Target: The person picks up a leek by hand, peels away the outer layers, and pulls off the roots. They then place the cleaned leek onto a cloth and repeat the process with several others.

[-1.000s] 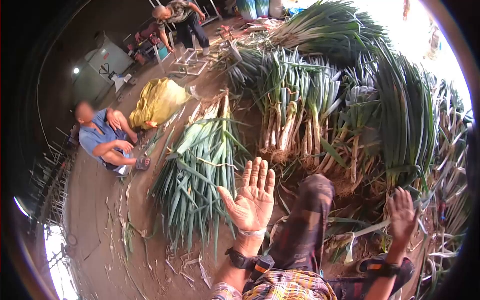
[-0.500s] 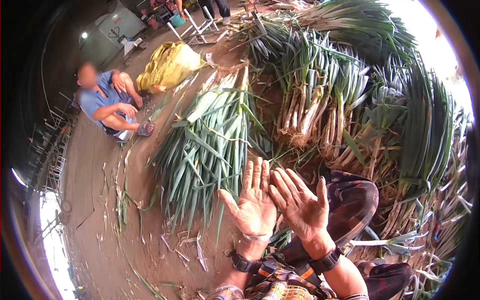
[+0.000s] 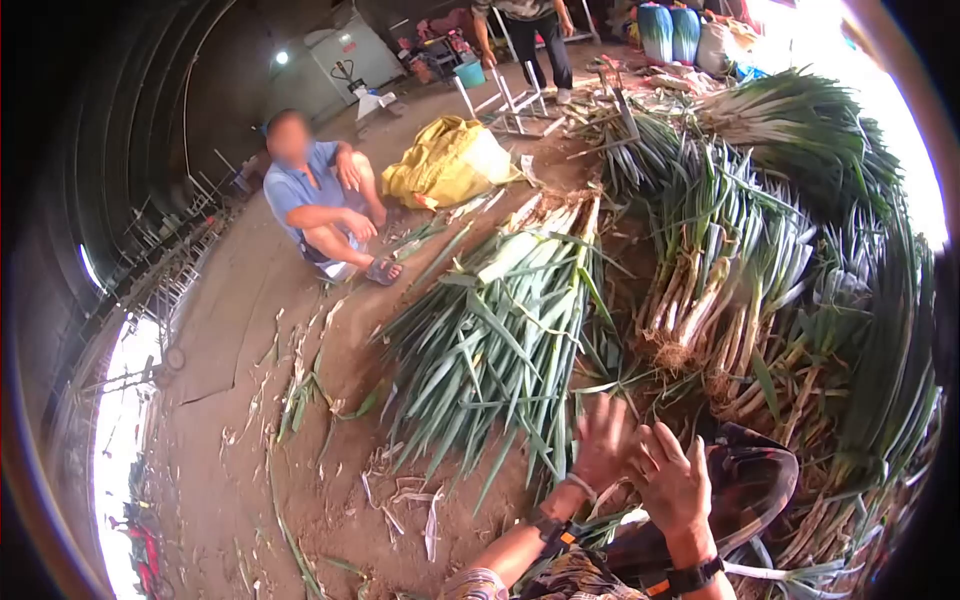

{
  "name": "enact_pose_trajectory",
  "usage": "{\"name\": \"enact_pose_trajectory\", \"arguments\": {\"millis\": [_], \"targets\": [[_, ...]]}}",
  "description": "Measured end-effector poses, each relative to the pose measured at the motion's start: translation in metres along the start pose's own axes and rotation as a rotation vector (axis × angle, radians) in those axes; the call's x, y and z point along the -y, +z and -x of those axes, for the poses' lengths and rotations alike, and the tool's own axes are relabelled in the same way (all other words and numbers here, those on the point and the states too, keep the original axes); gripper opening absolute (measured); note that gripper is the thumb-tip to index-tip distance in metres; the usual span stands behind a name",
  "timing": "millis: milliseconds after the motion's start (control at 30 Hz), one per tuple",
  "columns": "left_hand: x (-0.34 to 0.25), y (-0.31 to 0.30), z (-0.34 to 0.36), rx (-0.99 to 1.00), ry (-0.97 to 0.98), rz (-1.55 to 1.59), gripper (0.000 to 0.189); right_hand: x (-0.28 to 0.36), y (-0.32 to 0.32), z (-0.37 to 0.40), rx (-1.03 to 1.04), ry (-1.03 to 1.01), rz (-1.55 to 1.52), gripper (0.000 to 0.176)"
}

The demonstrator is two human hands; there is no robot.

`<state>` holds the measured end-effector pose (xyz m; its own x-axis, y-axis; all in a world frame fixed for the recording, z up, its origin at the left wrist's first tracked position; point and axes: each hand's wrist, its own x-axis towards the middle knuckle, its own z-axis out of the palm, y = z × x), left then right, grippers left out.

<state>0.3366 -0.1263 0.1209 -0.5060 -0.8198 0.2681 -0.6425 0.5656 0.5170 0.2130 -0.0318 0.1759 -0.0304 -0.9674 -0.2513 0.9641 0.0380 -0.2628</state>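
My left hand is raised, fingers stretched out and slightly smeared by motion; it holds nothing. Close beside it, my right hand is open too, palm turned toward the left hand, with nothing in it. Whether the two hands touch is hard to make out. Just beyond them lies a large pile of green onions, leaves toward me and pale root ends pointing away. To the right of my hands, more green onions lie in bunches, roots showing.
A person in a blue shirt squats on the left. Behind the pile sits a yellow sack. Farther back, another person stands by a white metal frame. Leaf scraps litter the dirt floor.
Both palms faced up side by side; now my left hand has turned over and my right has tilted toward it. My view has swung left and up, shifting the scene rightward.
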Motion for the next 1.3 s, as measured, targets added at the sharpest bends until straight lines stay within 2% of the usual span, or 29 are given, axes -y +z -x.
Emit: {"name": "enact_pose_trajectory", "arguments": {"millis": [33,100,133,167,200,233,300,333,367,400,433,500,567,600,633,667,700,767,833,867,900,933,967,1033,1100,1167,1233,1267,1300], "targets": [[0.0,-0.01,-0.004,-0.101,-0.071,0.019,0.072,0.01,0.011,0.008,-0.002,-0.042,-0.044,0.057],[-0.037,-0.04,-0.009,-0.178,0.127,0.119,0.071,0.015,0.0,0.004,-0.043,-0.068,-0.043,0.055],[-0.053,-0.037,-0.003,-0.016,0.253,0.191,0.07,0.013,-0.002,0.003,-0.038,-0.033,0.032,0.052],[-0.065,-0.035,0.002,0.148,0.384,0.263,0.069,0.008,0.035,0.006,0.041,-0.074,0.092,0.053],[-0.073,-0.036,-0.002,0.267,0.325,0.061,0.066,0.013,0.036,0.004,0.052,0.004,0.124,0.054],[-0.051,-0.027,0.003,0.183,0.33,0.135,0.059,0.027,0.029,0.01,0.026,0.044,0.157,0.056],[-0.017,-0.015,0.001,0.015,0.354,0.278,0.048,0.063,0.039,0.035,-0.016,-0.133,0.146,0.049],[-0.008,-0.015,0.0,0.027,-0.012,0.599,0.049,0.092,0.034,0.043,-0.074,-0.236,0.135,0.045],[-0.019,-0.041,-0.007,0.02,-0.087,0.477,0.054,0.124,0.026,0.052,-0.114,-0.32,0.117,0.041],[0.005,-0.043,-0.007,0.043,-0.011,0.326,0.058,0.16,0.023,0.068,-0.154,-0.386,0.145,0.046],[-0.005,-0.045,-0.003,0.023,-0.242,0.847,0.057,0.189,0.022,0.08,-0.176,-0.408,0.167,0.053],[0.005,-0.03,0.008,0.046,-0.269,0.874,0.056,0.243,-0.007,0.11,-0.151,-0.577,0.298,0.048],[-0.011,-0.033,0.015,0.141,-0.181,0.549,0.056,0.279,-0.019,0.114,-0.067,-0.74,0.494,0.043],[0.002,-0.021,0.022,0.145,-0.151,0.571,0.057,0.297,-0.025,0.119,-0.03,-0.827,0.581,0.042],[-0.007,-0.024,0.024,0.162,-0.156,0.543,0.059,0.284,-0.01,0.128,0.08,-0.94,0.812,0.045],[-0.016,-0.025,0.022,0.179,-0.232,0.573,0.061,0.271,-0.008,0.129,0.034,-0.925,0.503,0.045],[-0.003,-0.007,0.027,0.141,-0.246,0.716,0.06,0.258,-0.037,0.125,0.05,-0.748,0.337,0.042],[-0.023,-0.018,0.016,0.164,-0.162,0.636,0.059,0.232,-0.098,0.113,0.009,-0.415,-0.06,0.038],[-0.04,-0.018,0.008,0.094,-0.016,0.551,0.058,0.171,-0.073,0.124,-0.339,-0.508,0.415,0.029],[-0.053,-0.022,0.003,0.105,0.013,0.578,0.057,0.153,-0.086,0.136,-0.343,-0.45,0.247,0.03],[-0.063,-0.02,0.001,0.125,0.015,0.705,0.056,0.142,-0.097,0.15,-0.502,-0.379,0.283,0.025],[-0.074,-0.018,-0.002,0.124,0.085,0.719,0.056,0.133,-0.118,0.155,-0.627,-0.321,0.247,0.031],[-0.085,-0.019,-0.002,0.126,0.149,0.731,0.055,0.127,-0.139,0.167,-0.668,-0.312,0.181,0.033],[-0.115,-0.031,-0.003,0.19,0.246,0.694,0.052,0.114,-0.139,0.185,-0.691,-0.336,0.187,0.031],[-0.137,-0.031,0.0,0.251,0.304,0.704,0.052,0.111,-0.119,0.212,-0.615,-0.355,0.33,0.054],[-0.156,-0.031,0.006,0.278,0.385,0.705,0.056,0.108,-0.123,0.238,-0.486,-0.443,0.318,0.047],[-0.163,-0.023,0.011,0.33,0.434,0.718,0.057,0.108,-0.12,0.252,-0.529,-0.484,0.307,0.047],[-0.166,-0.026,0.012,0.353,0.43,0.711,0.06,0.112,-0.114,0.255,-0.625,-0.463,0.272,0.047],[-0.168,-0.033,0.007,0.311,0.493,0.636,0.063,0.115,-0.141,0.267,-0.473,-0.539,0.266,0.043]]}}
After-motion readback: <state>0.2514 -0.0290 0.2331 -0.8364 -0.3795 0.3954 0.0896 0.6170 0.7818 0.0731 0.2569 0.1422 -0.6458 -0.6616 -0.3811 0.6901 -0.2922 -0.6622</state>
